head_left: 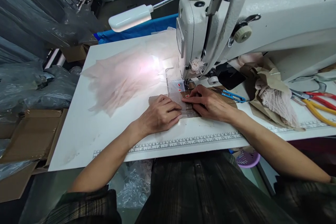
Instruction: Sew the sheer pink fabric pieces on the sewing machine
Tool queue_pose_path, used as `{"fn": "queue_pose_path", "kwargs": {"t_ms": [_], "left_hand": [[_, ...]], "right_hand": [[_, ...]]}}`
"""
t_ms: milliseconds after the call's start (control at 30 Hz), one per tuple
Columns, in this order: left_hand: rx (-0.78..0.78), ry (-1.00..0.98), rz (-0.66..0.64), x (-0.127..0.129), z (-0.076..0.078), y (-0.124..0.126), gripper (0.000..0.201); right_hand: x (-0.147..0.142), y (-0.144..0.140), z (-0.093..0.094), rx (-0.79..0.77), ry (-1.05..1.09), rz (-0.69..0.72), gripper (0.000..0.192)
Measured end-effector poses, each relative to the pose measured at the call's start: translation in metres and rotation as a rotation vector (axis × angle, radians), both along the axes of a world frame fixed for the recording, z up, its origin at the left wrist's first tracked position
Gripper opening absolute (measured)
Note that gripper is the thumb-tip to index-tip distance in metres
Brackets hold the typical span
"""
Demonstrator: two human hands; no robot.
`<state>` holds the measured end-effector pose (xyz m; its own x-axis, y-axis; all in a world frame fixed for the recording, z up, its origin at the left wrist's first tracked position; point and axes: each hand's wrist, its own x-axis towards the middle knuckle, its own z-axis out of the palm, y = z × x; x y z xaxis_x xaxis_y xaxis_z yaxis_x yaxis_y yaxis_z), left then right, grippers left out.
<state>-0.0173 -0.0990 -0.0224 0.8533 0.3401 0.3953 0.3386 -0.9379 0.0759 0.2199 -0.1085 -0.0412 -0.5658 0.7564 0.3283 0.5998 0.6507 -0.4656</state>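
Both hands lie flat on a sheer pale-pink piece of fabric (123, 77) spread over the white sewing table (78, 126), just in front of the needle area of the white industrial sewing machine (252, 17). The left hand (160, 113) presses down with fingers loosely curled and together, gripping nothing. The right hand (207, 103) rests beside it, its fingertips pressing the cloth edge and a clear plastic guide plate with small red marks (178, 89) near the presser foot. Judging by this, the step in hand is feeding a seam under the needle, which calls for steady, even pressure and a straight edge. A white gooseneck lamp (130, 17) throws a bright patch on the fabric. Blue-handled thread snips (232, 95) lie just right of the hands; red and yellow-handled scissors (319, 103) sit farther right, near a crumpled bundle of pink fabric and brown paper (273, 98). A printed ruler (189, 141) runs along the table's front edge. Cardboard boxes (34, 133) and plastic-wrapped bundles (31, 84) crowd the floor to the left.
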Motion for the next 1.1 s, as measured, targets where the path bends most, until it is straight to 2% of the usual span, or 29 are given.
{"fn": "queue_pose_path", "kwargs": {"t_ms": [200, 700, 1100], "left_hand": [[0.001, 0.008, -0.004, 0.0013, -0.0017, -0.0024, 0.020], [0.083, 0.024, -0.033, 0.0016, -0.0019, -0.0011, 0.017], [0.125, 0.022, -0.032, 0.0024, -0.0010, -0.0012, 0.016]], "right_hand": [[-0.0015, -0.0019, -0.0004, 0.036, -0.053, -0.004, 0.037], [0.0035, -0.0011, -0.0047, 0.051, -0.014, 0.036, 0.036], [0.0069, -0.0032, -0.0002, -0.010, -0.040, 0.035, 0.038]]}}
